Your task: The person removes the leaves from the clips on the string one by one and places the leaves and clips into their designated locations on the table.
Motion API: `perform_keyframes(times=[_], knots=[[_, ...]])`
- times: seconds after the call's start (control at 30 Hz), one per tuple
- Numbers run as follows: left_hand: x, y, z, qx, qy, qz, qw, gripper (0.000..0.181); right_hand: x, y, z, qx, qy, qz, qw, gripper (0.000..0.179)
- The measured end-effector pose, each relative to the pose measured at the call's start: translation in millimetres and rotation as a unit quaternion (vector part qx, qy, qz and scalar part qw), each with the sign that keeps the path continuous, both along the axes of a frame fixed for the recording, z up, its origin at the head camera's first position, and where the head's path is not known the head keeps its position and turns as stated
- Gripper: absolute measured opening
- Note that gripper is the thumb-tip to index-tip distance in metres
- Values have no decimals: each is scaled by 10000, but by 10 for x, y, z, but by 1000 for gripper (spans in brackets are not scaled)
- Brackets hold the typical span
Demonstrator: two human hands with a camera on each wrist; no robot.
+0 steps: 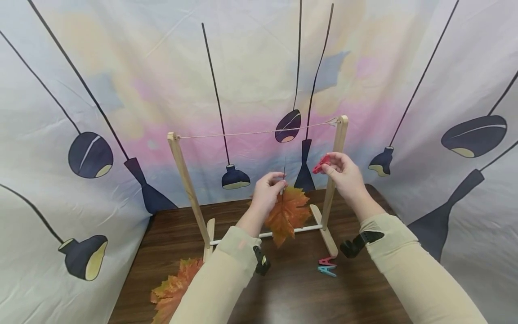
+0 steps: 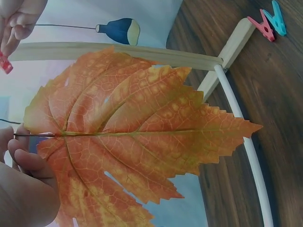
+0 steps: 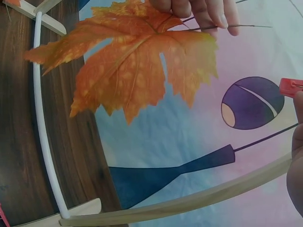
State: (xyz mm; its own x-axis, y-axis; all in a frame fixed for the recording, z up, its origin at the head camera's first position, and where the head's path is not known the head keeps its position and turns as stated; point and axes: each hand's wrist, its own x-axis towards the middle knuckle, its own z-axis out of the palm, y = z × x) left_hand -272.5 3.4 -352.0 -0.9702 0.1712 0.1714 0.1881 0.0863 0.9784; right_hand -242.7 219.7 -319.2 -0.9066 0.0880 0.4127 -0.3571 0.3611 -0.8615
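My left hand [image 1: 268, 191] pinches the thin dark stem of an orange artificial maple leaf [image 1: 288, 213], which hangs tip down from the fingers. The left wrist view shows the leaf [image 2: 128, 127] spread flat, its stem between thumb and fingers. To the right, my right hand [image 1: 341, 173] pinches a red clothespin [image 1: 321, 164] between thumb and fingertips, in front of the frame's right post. The red clothespin [image 3: 290, 87] shows only in part at the edge of the right wrist view. Both hands are below the string [image 1: 251, 133] stretched between the two posts.
A wooden frame with a left post [image 1: 187, 184], a right post [image 1: 341, 135] and a white bottom rod [image 1: 309, 228] stands on the dark wooden table [image 1: 291, 292]. A pink clothespin [image 1: 327, 261] and a blue clothespin [image 1: 327, 270] lie by its right foot. More orange leaves [image 1: 171, 292] lie at front left.
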Motion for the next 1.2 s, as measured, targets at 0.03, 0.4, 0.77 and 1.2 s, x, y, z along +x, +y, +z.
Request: perform_keyframes(times=[0.03,0.4,0.77,1.2], knots=[[-5,-12,-13,-2,0,-10,10000,19,0,1,-18,1,9,20,10000,49],[-42,-156,-107,-102,28,54,9999,18,7,22,-191,-224,-67,184,9996,49],[-33,-300,-246,-1209,474,179,9914,18,17,36,-431,-199,-310,131,9992,48],[-12,-424,-444,-1420,439,201,9887,17,58,68,-667,-674,-549,230,9959,46]])
